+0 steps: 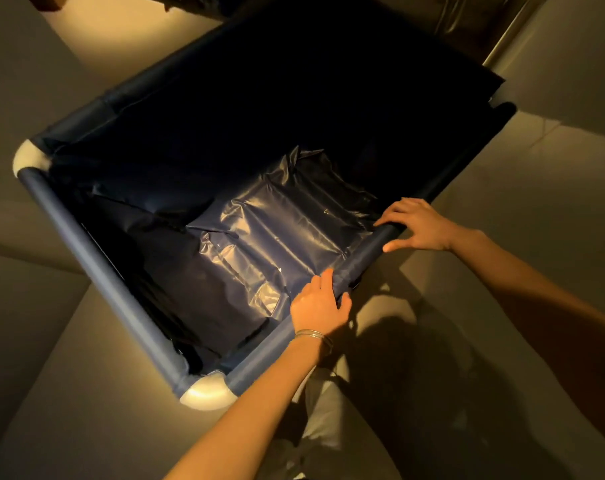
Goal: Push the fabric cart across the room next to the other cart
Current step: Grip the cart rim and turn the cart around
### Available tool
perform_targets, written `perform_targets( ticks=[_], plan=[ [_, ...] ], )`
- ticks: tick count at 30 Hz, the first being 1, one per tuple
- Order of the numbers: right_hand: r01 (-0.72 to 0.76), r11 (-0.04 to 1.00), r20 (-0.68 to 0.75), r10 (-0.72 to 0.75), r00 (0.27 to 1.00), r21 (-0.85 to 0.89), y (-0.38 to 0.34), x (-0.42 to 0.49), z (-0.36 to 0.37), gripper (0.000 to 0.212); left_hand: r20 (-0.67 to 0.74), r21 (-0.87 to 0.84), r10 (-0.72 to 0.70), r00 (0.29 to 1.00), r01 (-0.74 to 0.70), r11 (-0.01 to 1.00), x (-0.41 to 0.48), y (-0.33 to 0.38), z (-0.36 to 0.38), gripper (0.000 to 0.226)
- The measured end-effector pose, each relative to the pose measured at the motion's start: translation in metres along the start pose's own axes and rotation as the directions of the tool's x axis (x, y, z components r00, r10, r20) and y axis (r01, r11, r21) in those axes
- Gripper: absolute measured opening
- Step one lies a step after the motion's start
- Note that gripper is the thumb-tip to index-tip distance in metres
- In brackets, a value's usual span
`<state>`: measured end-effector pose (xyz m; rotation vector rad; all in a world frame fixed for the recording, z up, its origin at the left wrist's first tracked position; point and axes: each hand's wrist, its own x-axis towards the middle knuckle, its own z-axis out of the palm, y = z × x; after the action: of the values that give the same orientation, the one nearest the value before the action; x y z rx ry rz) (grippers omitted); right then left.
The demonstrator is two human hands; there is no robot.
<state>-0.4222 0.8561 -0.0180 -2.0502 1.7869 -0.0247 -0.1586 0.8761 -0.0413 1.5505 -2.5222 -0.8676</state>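
The fabric cart (96,268) fills the middle of the head view: a dark blue fabric bin on a tube frame with white corner joints. Its inside holds only wrinkled, shiny blue lining. My left hand (318,304) grips the near rail, fingers curled over it. My right hand (415,225) rests further right on the same rail, thumb under and fingers spread on top. A second dark cart (467,19) shows partly at the top right, just past the far edge of mine.
A pale floor lies all round the cart, dimly lit with strong shadows. A brown object (48,0) shows at the top left corner. A metal strip (509,36) runs along the dark cart at top right. My light trouser legs are below the rail.
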Motion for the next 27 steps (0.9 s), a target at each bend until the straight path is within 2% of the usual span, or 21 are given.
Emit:
perform_targets(
  ticks=[3,8,12,14,18,20,27],
  plan=[
    [-0.08,0.995,-0.128,0.088,0.988,0.061,-0.005,-0.013,-0.006,0.077,0.178,-0.03,0.104,0.978,-0.101,0.994,0.008,-0.012,-0.011,0.06],
    [-0.195,0.976,-0.25,0.213,0.945,0.096,-0.05,-0.032,0.008,0.079,0.174,0.103,0.317,0.932,-0.337,0.936,0.006,-0.055,-0.041,0.084],
    [-0.311,0.939,-0.373,0.343,0.862,0.147,-0.116,-0.033,0.033,0.073,0.165,0.129,0.489,0.856,-0.511,0.85,0.01,-0.1,-0.069,0.068],
    [-0.371,0.913,-0.408,0.408,0.816,0.171,-0.159,-0.027,0.046,0.07,0.132,0.126,0.6,0.789,-0.614,0.779,0.008,-0.129,-0.09,0.057],
    [-0.466,0.861,-0.446,0.505,0.739,0.203,-0.258,-0.003,0.076,0.066,0.191,0.118,0.746,0.638,-0.769,0.628,0.003,-0.203,-0.146,0.049],
    [-0.471,0.859,-0.436,0.51,0.741,0.204,-0.308,0.014,0.084,0.063,0.217,0.122,0.767,0.603,-0.797,0.592,0.005,-0.24,-0.176,0.048],
    [-0.484,0.84,-0.459,0.541,0.705,0.247,-0.421,0.065,0.097,0.058,0.231,0.232,0.763,0.604,-0.796,0.56,0.015,-0.334,-0.237,0.05]
  ],
)
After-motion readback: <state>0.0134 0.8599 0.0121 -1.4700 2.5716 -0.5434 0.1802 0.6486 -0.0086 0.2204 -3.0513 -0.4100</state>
